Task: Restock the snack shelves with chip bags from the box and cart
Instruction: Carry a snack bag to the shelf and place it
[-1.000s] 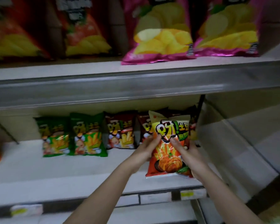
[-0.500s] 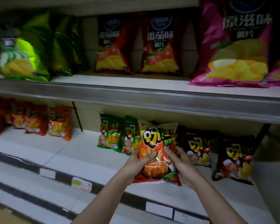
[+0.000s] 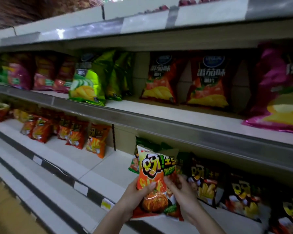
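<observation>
We have one view only, worn at head height, so nothing is shared with a second camera. We look forward and down along the shelving, angled leftward, with the shelf rails [image 3: 159, 119] running obliquely. The grip on the chip bag [image 3: 155, 181] sits close below us, low and right of centre; shelves recede up and left of it.
</observation>
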`<state>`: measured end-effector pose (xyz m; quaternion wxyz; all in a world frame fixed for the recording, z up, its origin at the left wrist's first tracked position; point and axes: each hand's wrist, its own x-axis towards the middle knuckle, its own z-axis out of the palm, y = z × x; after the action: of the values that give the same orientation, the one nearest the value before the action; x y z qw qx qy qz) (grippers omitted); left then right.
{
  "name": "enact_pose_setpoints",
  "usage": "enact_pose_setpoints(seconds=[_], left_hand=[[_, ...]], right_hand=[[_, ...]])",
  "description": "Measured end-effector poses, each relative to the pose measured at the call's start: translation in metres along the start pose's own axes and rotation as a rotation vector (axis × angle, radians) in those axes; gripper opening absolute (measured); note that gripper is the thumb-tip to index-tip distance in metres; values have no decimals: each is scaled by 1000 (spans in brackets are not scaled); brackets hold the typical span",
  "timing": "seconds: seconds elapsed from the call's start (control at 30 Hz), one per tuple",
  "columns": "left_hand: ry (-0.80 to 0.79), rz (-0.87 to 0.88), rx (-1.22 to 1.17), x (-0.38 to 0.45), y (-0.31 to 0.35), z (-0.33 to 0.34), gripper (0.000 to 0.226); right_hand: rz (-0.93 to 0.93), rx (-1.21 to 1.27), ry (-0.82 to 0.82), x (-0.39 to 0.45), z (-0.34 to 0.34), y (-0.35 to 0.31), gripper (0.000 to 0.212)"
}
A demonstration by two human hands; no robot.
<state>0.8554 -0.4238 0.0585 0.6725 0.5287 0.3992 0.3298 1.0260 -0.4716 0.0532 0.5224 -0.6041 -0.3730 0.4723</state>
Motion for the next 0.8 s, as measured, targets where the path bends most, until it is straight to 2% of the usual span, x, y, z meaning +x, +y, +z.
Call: enact_pose_setpoints(seconds=[0.07,0.2,0.3,0.53,0.63,0.8], left_hand=[[13,13,6,-5,6,-11,55],[30,43,17,-19,14,-32,61],[59,69,22,-32,15,-45,55],[122,85,-17,-61,4,-73,55],[142,74,-55,-65,-1,-90,59],[158,65,-55,-59,-3,-128,82]], right_hand=[[-6,-23,-18,3,10,-2,102],[-31,-7,-81,3,34,-11,84],[-80,0,-138,0,48,-15,88],[-104,-15,-230,-13,83,-14,65],[-85,-32,-273,-10,100,-12,59],[-32,2,-309,8,132,-14,57]])
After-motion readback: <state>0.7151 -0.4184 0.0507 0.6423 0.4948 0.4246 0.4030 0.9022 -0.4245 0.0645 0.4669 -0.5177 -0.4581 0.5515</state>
